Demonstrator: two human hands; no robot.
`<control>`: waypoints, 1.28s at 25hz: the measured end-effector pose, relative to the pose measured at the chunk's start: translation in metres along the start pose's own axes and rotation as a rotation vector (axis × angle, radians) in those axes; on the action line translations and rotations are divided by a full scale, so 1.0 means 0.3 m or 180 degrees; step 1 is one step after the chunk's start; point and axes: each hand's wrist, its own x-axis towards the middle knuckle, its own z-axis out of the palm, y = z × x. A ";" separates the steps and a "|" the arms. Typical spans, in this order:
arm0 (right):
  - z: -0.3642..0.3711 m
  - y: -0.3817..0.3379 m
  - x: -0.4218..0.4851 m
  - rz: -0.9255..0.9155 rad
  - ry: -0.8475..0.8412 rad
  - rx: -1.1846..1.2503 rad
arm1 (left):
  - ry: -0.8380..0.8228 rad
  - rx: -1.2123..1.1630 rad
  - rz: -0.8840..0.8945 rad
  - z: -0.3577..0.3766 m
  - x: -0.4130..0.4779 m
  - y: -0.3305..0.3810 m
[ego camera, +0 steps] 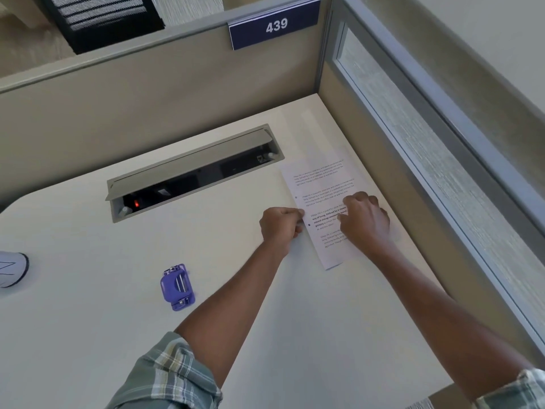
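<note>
A white printed sheet of paper (320,188) with two punched holes along its left edge lies on the cream desk (236,290) near the right partition. My left hand (280,225) is curled at the sheet's left edge and pinches it. My right hand (364,219) rests on the paper with fingers bent, covering its right part. A purple hole punch (177,287) sits on the desk, well to the left of both hands.
A grey cable tray with an open lid (191,172) is set into the desk behind the hands. Partition walls enclose the back and right; a blue sign (275,25) reads 439. A white object (11,268) lies at the far left edge.
</note>
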 end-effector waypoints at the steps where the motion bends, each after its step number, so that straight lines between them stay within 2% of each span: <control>1: 0.000 0.000 0.000 0.0003 0.0017 -0.0017 | 0.0063 0.0016 0.0008 -0.005 -0.006 -0.004; 6: -0.005 -0.044 -0.035 -0.0078 0.0127 0.0158 | 0.0123 -0.0052 -0.0059 -0.082 -0.088 -0.039; 10: 0.005 -0.165 -0.114 -0.0374 0.0019 0.0424 | 0.0161 -0.0226 -0.0083 -0.204 -0.188 -0.103; 17: 0.091 -0.458 -0.310 -0.1055 -0.0318 0.0768 | 0.0702 -0.0486 0.0104 -0.464 -0.299 -0.196; 23: 0.184 -0.669 -0.429 -0.1366 -0.0710 0.1152 | 0.1639 -0.0673 0.0384 -0.706 -0.343 -0.275; 25: 0.212 -0.730 -0.452 -0.1268 -0.0918 0.1434 | 0.1904 -0.0691 0.0385 -0.774 -0.348 -0.294; 27: 0.236 -0.784 -0.472 -0.0936 -0.1195 0.1930 | 0.2047 -0.0692 0.0357 -0.827 -0.348 -0.310; 29: 0.250 -0.830 -0.493 -0.0609 -0.1412 0.2393 | 0.1958 -0.0715 0.0217 -0.862 -0.343 -0.321; 32: 0.263 -0.884 -0.517 -0.0485 -0.1472 0.2554 | 0.1698 -0.0757 0.0050 -0.886 -0.338 -0.335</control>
